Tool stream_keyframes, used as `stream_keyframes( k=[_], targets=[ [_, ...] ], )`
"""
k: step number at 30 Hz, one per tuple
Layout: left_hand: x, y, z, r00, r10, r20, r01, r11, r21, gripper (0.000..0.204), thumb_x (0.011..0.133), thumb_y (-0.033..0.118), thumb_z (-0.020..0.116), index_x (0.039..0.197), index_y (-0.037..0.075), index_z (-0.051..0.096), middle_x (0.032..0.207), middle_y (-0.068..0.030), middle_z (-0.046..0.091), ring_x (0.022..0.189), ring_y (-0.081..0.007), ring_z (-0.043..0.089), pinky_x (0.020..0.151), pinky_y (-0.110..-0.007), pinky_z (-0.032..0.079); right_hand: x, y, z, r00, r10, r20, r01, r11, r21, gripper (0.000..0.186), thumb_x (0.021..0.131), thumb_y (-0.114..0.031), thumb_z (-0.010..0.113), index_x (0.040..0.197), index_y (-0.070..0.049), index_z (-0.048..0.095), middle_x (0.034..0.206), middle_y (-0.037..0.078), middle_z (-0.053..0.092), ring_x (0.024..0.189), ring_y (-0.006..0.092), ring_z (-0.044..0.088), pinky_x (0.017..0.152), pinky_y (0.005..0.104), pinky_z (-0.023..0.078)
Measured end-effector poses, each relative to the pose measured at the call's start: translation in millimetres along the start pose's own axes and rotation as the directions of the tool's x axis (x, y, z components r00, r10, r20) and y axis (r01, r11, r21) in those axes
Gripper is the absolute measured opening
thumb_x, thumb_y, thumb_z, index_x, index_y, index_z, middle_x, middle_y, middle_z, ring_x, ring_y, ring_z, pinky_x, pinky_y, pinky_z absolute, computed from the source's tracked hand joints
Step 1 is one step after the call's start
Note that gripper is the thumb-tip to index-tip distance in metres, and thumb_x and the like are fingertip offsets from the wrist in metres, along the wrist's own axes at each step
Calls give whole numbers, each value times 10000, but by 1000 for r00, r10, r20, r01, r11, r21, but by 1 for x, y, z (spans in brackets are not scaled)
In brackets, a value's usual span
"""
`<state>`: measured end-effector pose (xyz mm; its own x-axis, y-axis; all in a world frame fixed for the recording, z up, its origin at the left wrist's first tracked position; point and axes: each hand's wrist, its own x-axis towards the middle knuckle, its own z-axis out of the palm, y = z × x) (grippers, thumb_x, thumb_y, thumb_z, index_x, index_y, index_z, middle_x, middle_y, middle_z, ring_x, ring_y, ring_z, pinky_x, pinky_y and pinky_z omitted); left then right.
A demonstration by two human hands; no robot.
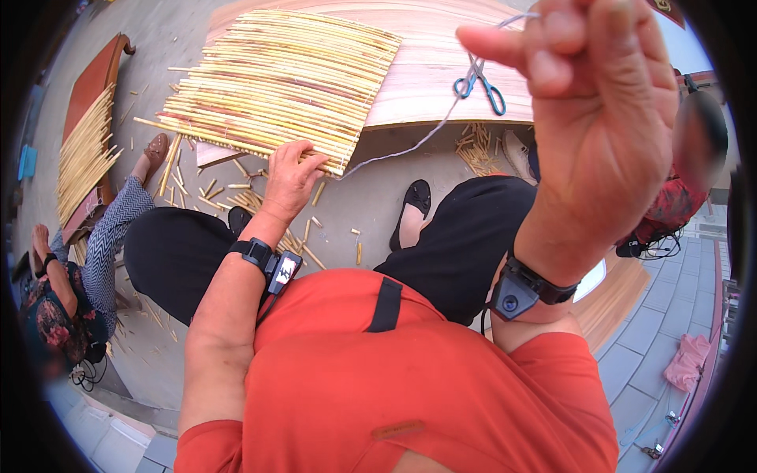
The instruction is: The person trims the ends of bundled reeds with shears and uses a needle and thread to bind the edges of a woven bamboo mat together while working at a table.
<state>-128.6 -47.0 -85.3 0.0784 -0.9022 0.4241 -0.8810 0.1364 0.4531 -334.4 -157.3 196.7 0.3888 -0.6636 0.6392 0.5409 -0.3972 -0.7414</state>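
A mat of yellow reed stalks point(276, 83), laid side by side and tied with thread, rests on a wood-grain table and overhangs its near edge. At the mat's near right corner, my left hand point(293, 177) is closed over the outermost stalks. A pale string point(406, 150) runs from this corner, slightly slack, up to my right hand point(603, 102). That hand is raised high at the upper right, close to the camera, its fingers curled on the string and one finger pointing left. Blue-handled scissors point(479, 85) lie on the table, behind the string.
The wood-grain table point(441, 39) spans the top. Cut reed pieces point(477, 148) litter the floor below it. At left, a brown table point(91, 79) carries another reed mat point(87, 154), with a seated person point(67, 303) beside it. Another person point(674, 201) sits at right.
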Motion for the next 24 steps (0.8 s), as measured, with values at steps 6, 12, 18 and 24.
stream_keyframes(
  k=[6, 12, 18, 24],
  targets=[
    [-1, -4, 12, 992, -89, -90, 89, 996, 2, 186, 621, 60, 728, 751, 101, 601, 1015, -50, 561, 999, -269, 500, 865, -389, 389, 31, 16, 5, 956, -293, 25, 294, 950, -103, 75, 862, -67, 607, 859, 5, 587, 736, 41, 582, 621, 90, 544, 615, 231, 486],
    [-3, -13, 2, 997, -26, 73, 40, 978, -203, 190, 615, 29, 724, 752, 93, 610, 1131, -77, 557, 1081, -292, 484, 926, -392, 373, 46, 83, -18, 954, -298, -28, 274, 907, -320, 84, 862, -77, 622, 865, -11, 570, 724, 25, 569, 613, 88, 522, 581, 203, 440],
    [6, -10, -32, 951, -36, 309, 139, 938, -319, 225, 644, 42, 711, 854, 91, 649, 1187, -94, 561, 1156, -293, 473, 981, -386, 363, 58, 102, -44, 950, -289, -119, 226, 899, -376, 66, 843, -39, 625, 844, -15, 564, 707, 9, 548, 616, 81, 517, 583, 200, 438],
    [74, 72, -156, 980, 162, 117, 7, 556, -831, 202, 763, 111, 608, 927, -3, 642, 1027, -175, 646, 1021, -310, 600, 910, -417, 449, 44, 105, -45, 986, 66, -152, -148, 766, -626, 49, 815, -7, 623, 819, 3, 575, 680, 4, 560, 591, 67, 518, 572, 195, 436]
  ],
)
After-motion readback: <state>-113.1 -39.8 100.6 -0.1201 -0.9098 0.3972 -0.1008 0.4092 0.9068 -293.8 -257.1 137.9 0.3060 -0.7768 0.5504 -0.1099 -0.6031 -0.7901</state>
